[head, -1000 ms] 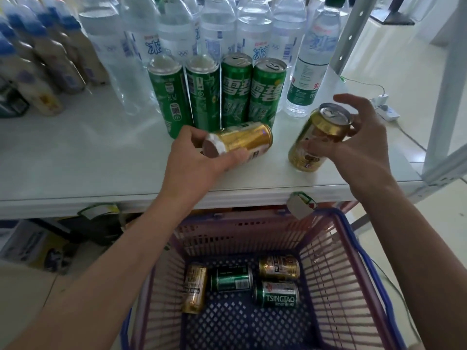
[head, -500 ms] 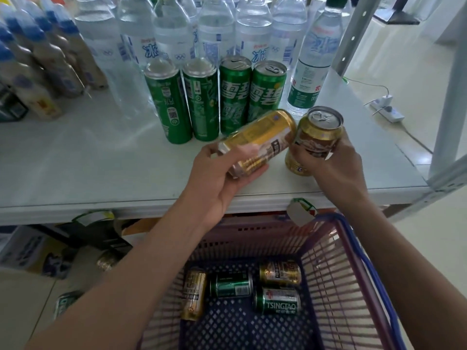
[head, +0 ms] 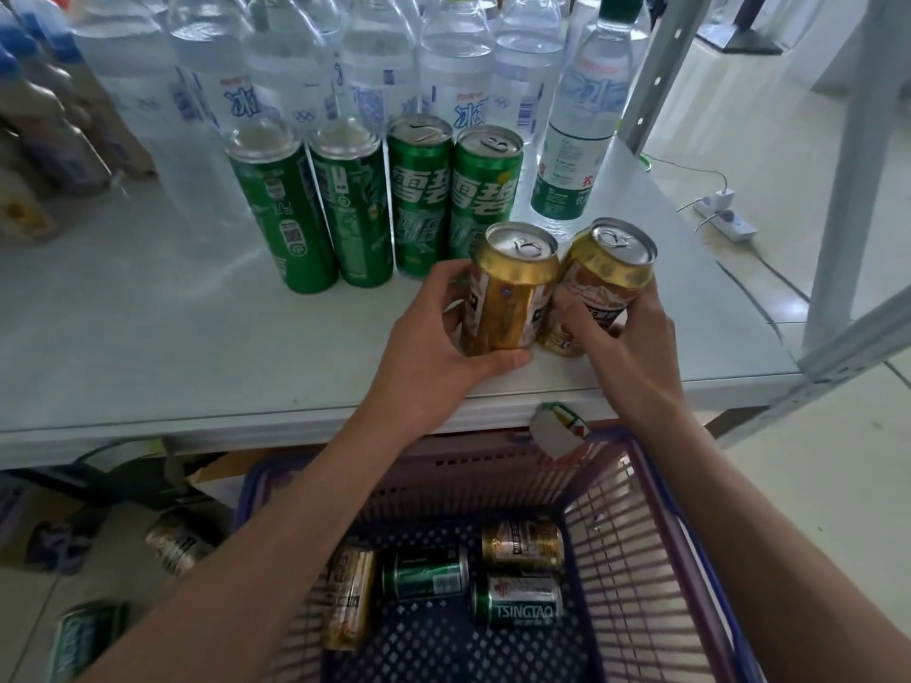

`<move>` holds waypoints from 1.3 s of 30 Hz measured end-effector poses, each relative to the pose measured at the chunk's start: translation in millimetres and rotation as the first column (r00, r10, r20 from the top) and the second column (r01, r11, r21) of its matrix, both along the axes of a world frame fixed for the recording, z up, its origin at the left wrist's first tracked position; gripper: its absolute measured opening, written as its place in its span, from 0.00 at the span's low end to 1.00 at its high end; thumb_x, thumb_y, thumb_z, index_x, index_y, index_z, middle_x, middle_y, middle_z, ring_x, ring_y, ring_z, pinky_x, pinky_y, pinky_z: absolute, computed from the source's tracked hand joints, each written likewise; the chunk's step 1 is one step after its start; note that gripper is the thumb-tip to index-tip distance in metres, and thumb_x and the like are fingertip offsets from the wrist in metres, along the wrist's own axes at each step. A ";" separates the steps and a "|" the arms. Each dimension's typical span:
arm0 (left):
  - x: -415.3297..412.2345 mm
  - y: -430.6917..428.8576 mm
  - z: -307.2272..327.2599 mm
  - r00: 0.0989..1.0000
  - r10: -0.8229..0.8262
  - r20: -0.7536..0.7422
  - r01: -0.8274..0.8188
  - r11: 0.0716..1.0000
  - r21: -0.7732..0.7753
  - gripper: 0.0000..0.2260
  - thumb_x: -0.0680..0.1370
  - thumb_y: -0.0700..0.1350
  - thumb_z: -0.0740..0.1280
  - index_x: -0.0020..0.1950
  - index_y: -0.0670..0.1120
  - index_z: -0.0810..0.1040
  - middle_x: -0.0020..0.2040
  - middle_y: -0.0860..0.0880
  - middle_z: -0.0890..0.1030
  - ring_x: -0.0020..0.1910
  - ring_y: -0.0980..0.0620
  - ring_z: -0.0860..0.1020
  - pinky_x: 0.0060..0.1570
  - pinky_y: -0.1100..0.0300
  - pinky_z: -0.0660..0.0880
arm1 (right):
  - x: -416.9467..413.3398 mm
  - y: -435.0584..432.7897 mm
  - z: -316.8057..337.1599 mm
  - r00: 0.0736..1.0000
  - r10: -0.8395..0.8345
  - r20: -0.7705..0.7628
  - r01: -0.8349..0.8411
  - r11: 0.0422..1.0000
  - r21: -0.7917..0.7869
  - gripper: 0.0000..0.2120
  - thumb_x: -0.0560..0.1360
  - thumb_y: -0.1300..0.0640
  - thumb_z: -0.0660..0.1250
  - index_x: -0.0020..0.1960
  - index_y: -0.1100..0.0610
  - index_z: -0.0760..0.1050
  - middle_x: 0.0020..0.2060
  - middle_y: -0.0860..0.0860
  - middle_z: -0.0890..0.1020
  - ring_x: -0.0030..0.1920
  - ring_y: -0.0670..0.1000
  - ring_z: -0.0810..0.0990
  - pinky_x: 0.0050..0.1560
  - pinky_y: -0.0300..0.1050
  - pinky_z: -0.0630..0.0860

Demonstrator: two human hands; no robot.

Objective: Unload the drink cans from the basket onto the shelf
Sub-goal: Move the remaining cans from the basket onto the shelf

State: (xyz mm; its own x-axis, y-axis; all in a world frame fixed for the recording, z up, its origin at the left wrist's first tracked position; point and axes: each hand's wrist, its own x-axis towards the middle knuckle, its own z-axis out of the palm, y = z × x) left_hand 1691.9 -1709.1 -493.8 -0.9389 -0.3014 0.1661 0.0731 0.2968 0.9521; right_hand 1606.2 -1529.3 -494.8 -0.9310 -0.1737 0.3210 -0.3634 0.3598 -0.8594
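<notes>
— What do the hands hold?
— The left hand (head: 434,337) holds a gold can (head: 510,288). The right hand (head: 626,342) holds another gold can (head: 604,276), touching it, on the shelf (head: 172,347).
— And the basket (head: 655,559)?
— Four cans lie inside.

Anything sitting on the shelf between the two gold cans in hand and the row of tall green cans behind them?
Nothing. In the head view the left gold can overlaps the rightmost tall green can; beside it only bare shelf shows.

Glossy gold metal cans (head: 512,293) gleamed on a smooth, semi-glossy white shelf (head: 197,347); the perforated plastic basket (head: 641,559) looked matt.
</notes>
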 end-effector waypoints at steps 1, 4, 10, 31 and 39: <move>-1.5 -0.3 -0.9 1.000 -0.001 0.008 0.001 1.000 -0.028 0.37 0.64 0.50 0.84 0.67 0.57 0.69 0.62 0.59 0.80 0.61 0.63 0.79 0.61 0.64 0.77 | -0.2 0.2 -0.1 1.000 0.006 -0.002 -0.006 1.000 -0.003 0.28 0.72 0.34 0.72 0.62 0.51 0.74 0.48 0.34 0.84 0.51 0.33 0.82 0.47 0.35 0.79; -4.7 2.4 -2.9 1.000 0.020 -0.006 -0.021 0.994 -0.106 0.35 0.67 0.53 0.82 0.68 0.58 0.68 0.60 0.63 0.78 0.60 0.63 0.79 0.60 0.67 0.76 | -0.7 1.6 0.1 0.999 0.037 0.006 -0.037 0.999 -0.025 0.30 0.70 0.36 0.75 0.61 0.52 0.71 0.49 0.39 0.84 0.51 0.36 0.83 0.41 0.31 0.77; -2.3 12.1 -2.0 0.984 0.170 -0.053 -0.177 0.954 -0.242 0.35 0.69 0.53 0.80 0.70 0.54 0.66 0.57 0.50 0.68 0.50 0.56 0.75 0.53 0.66 0.76 | -9.7 10.1 3.8 1.000 -0.012 -0.010 0.012 1.000 0.019 0.33 0.64 0.35 0.79 0.60 0.50 0.73 0.51 0.45 0.85 0.54 0.45 0.84 0.53 0.56 0.82; -7.1 9.1 -0.5 0.957 -0.250 0.144 0.288 0.853 -0.434 0.27 0.85 0.45 0.59 0.83 0.50 0.56 0.82 0.50 0.61 0.78 0.54 0.61 0.71 0.70 0.52 | -29.0 13.3 -0.8 0.971 -0.238 -0.021 0.239 0.967 0.086 0.36 0.65 0.38 0.81 0.63 0.55 0.71 0.54 0.51 0.82 0.45 0.43 0.82 0.40 0.37 0.76; -16.3 16.0 2.2 0.922 -0.271 0.278 0.383 0.754 -0.534 0.29 0.86 0.49 0.54 0.84 0.54 0.43 0.84 0.52 0.49 0.82 0.56 0.47 0.75 0.57 0.49 | -27.9 11.7 3.2 0.984 -0.175 -0.038 0.178 0.979 0.099 0.35 0.73 0.41 0.76 0.75 0.51 0.70 0.63 0.47 0.81 0.46 0.41 0.81 0.48 0.42 0.78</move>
